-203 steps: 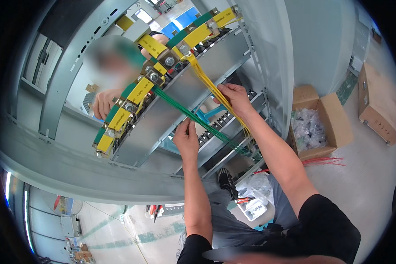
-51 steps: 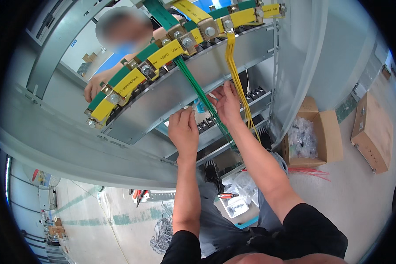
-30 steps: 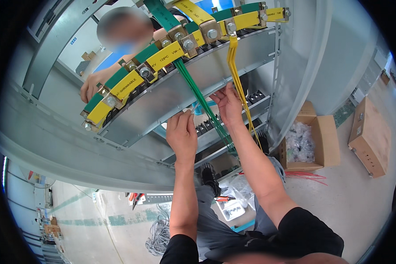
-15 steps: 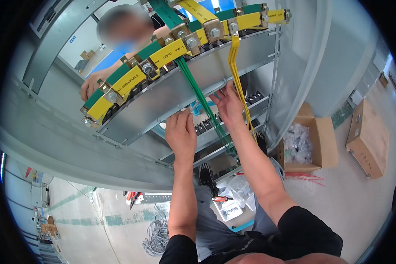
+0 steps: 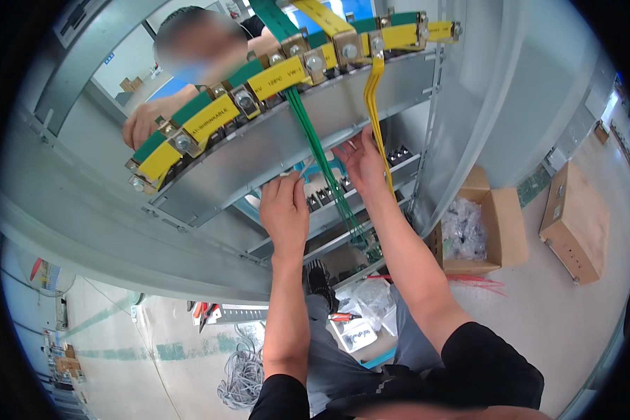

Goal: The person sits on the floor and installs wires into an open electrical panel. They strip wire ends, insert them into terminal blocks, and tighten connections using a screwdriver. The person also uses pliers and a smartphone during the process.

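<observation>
My left hand [image 5: 284, 210] is raised to the lower edge of a grey metal panel [image 5: 259, 150]. Its fingers are bent together, their tips partly hidden, and a thin pale strip shows beside them. On the other side of a green wire bundle [image 5: 311, 136], my right hand [image 5: 362, 166] reaches up to the same edge, palm up and fingers apart. A yellow wire bundle [image 5: 372, 91] hangs from a bolted lug and passes close by that hand. Above the panel run busbars with yellow sleeves [image 5: 278, 77] and green sleeves [image 5: 194, 106], joined by bolts.
Behind the busbars, another person's hand [image 5: 147, 120] rests near their left end. Black terminal holders [image 5: 322, 198] line a lower rail. A cardboard box [image 5: 505, 234] with clear plastic stands right, another carton [image 5: 577, 220] beyond. Red-handled tools [image 5: 204, 313] and grey cable [image 5: 241, 374] lie left.
The view has shifted slightly. Both of my hands stay at the panel's lower edge in nearly the same pose. The other person's head and hand have moved a little.
</observation>
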Action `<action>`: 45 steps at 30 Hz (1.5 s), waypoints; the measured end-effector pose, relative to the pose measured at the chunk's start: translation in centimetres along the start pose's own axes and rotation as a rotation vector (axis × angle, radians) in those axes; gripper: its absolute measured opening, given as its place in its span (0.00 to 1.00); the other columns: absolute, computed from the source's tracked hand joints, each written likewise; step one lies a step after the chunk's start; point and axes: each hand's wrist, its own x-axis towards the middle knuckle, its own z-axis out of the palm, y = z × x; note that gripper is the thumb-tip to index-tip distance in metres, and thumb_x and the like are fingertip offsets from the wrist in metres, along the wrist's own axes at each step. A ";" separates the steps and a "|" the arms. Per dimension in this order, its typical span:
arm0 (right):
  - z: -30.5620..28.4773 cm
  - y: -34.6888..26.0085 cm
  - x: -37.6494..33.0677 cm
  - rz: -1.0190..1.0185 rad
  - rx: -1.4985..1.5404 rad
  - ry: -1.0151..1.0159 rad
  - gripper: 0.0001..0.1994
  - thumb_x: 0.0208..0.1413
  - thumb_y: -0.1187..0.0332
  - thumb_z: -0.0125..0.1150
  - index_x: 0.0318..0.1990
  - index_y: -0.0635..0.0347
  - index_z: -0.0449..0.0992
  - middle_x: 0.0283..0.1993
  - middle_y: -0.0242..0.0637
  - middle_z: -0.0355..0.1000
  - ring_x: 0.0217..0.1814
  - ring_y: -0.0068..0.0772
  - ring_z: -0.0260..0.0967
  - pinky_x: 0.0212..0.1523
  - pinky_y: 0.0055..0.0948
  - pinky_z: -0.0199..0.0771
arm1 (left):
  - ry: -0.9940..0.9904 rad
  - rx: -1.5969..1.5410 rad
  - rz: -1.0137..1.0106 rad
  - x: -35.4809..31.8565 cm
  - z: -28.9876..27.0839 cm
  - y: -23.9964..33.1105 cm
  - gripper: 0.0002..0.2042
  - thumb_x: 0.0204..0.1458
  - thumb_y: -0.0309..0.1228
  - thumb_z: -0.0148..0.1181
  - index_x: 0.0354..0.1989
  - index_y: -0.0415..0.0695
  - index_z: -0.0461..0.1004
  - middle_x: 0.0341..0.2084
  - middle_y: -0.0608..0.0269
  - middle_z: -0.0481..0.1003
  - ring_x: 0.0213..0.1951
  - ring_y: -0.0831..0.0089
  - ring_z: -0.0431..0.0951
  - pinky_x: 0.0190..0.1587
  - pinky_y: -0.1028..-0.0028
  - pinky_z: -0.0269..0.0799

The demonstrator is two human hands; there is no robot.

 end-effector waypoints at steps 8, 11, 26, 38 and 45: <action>-1.7 0.6 -0.2 0.081 0.093 -0.148 0.15 0.71 0.56 0.62 0.55 0.56 0.78 0.57 0.35 0.79 0.63 0.37 0.75 0.63 0.43 0.79 | 0.039 0.070 0.038 0.2 -0.5 -0.9 0.06 0.60 0.26 0.66 0.45 0.42 0.82 0.36 0.55 0.81 0.39 0.56 0.80 0.44 0.61 0.76; -2.2 0.6 0.2 0.049 0.094 -0.201 0.13 0.72 0.59 0.61 0.53 0.57 0.79 0.56 0.36 0.80 0.60 0.37 0.78 0.62 0.42 0.80 | -0.040 0.001 -0.124 -0.2 -0.2 -0.6 0.07 0.62 0.28 0.66 0.45 0.42 0.82 0.32 0.55 0.81 0.34 0.56 0.81 0.40 0.63 0.76; -1.0 1.8 0.2 -0.152 -0.218 -0.016 0.17 0.74 0.55 0.59 0.54 0.61 0.79 0.49 0.37 0.82 0.50 0.35 0.82 0.54 0.40 0.84 | -0.104 0.079 -0.130 1.0 -1.2 0.5 0.11 0.64 0.37 0.66 0.40 0.41 0.82 0.32 0.51 0.81 0.32 0.52 0.81 0.35 0.61 0.75; -1.7 0.8 -0.5 0.035 -0.076 -0.176 0.14 0.72 0.63 0.62 0.59 0.58 0.77 0.57 0.35 0.80 0.58 0.38 0.80 0.61 0.43 0.81 | 0.005 0.036 -0.071 0.6 -0.4 0.1 0.09 0.64 0.34 0.66 0.38 0.41 0.80 0.30 0.55 0.78 0.27 0.56 0.79 0.31 0.61 0.73; -1.6 1.9 0.2 -0.069 -0.148 -0.133 0.14 0.71 0.64 0.62 0.57 0.61 0.78 0.55 0.38 0.80 0.56 0.37 0.81 0.58 0.42 0.84 | 0.041 -0.059 -0.084 0.1 -0.4 0.8 0.07 0.63 0.32 0.67 0.38 0.41 0.80 0.29 0.56 0.78 0.26 0.58 0.77 0.31 0.64 0.73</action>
